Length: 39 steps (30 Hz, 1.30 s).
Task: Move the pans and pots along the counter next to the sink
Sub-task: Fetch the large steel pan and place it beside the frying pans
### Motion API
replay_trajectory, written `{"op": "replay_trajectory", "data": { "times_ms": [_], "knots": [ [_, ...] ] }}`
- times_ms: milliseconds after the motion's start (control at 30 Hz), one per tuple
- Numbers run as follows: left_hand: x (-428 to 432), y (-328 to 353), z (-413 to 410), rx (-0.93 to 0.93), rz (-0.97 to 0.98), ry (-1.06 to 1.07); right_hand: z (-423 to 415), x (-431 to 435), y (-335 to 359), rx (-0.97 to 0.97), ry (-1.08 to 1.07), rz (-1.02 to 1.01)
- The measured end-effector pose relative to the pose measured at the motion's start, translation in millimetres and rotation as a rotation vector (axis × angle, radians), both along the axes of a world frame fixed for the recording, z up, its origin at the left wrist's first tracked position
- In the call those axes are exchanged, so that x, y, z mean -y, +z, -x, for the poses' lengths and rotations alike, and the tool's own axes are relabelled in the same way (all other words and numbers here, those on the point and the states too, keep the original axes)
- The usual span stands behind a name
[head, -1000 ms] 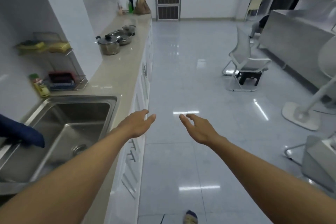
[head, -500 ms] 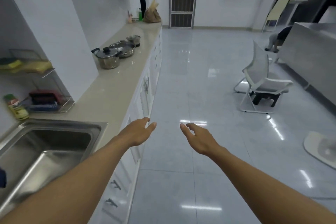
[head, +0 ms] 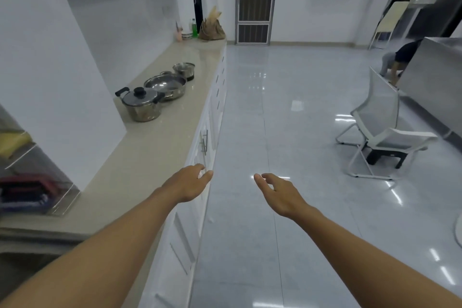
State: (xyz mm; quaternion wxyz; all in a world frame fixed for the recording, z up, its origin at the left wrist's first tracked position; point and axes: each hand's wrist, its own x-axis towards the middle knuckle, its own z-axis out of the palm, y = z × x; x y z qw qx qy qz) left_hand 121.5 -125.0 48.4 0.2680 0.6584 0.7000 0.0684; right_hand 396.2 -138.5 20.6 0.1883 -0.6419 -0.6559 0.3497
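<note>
Three steel vessels stand in a row on the beige counter (head: 160,140) far ahead on the left. Nearest is a lidded pot (head: 141,105) with black handles and a black knob. Behind it sits a wide shallow pan (head: 166,85), then a small pot (head: 184,70). My left hand (head: 187,182) hangs in the air over the counter's front edge, fingers relaxed, holding nothing. My right hand (head: 277,191) is stretched out over the floor, fingers loosely curled and empty. Both hands are well short of the pots.
A white wall block (head: 57,77) juts onto the counter left of the pots. A wire rack (head: 30,192) with cloths stands at the near left. A brown bag (head: 212,29) and bottles sit at the counter's far end. A white chair (head: 382,130) stands on the tiled floor at right.
The view has moved forward along the counter: the sink has dropped out of sight and the pots are closer. Both hands stay stretched out and empty.
</note>
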Motion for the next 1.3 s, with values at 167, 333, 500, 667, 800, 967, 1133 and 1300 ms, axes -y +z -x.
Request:
{"op": "replay_trajectory", "data": {
  "times_ms": [167, 333, 500, 667, 800, 967, 1133, 1300],
  "knots": [
    [-73.2, 3.8, 17.9, -0.017, -0.012, 0.003, 16.6, -73.7, -1.4, -0.006, 0.006, 0.021],
    [-142.8, -7.1, 34.0, -0.022, -0.007, 0.049, 28.9, -159.2, -6.9, -0.010, 0.052, 0.033],
    [-221.6, -14.6, 43.6, -0.036, -0.016, 0.121, 34.6, -261.4, -11.3, -0.033, 0.118, 0.034],
    [-299.8, -12.8, 47.3, -0.047, 0.004, 0.202, 33.8, -354.4, -11.7, -0.017, 0.212, 0.047],
    [-356.0, -8.9, 47.1, -0.038, -0.014, 0.256, 35.6, -420.2, -10.4, -0.019, 0.233, 0.053],
    [-419.2, -11.6, 54.8, -0.038, -0.012, 0.294, 49.0, -490.2, -14.1, -0.030, 0.269, 0.060],
    [-496.4, -18.2, 80.5, -0.037, -0.044, 0.314, 71.2, -562.1, -17.9, -0.004, 0.295, 0.029],
    [-579.3, -18.5, 118.1, -0.012, -0.076, 0.340, 101.9, -641.0, -16.1, 0.025, 0.295, 0.013]
  ]
}}
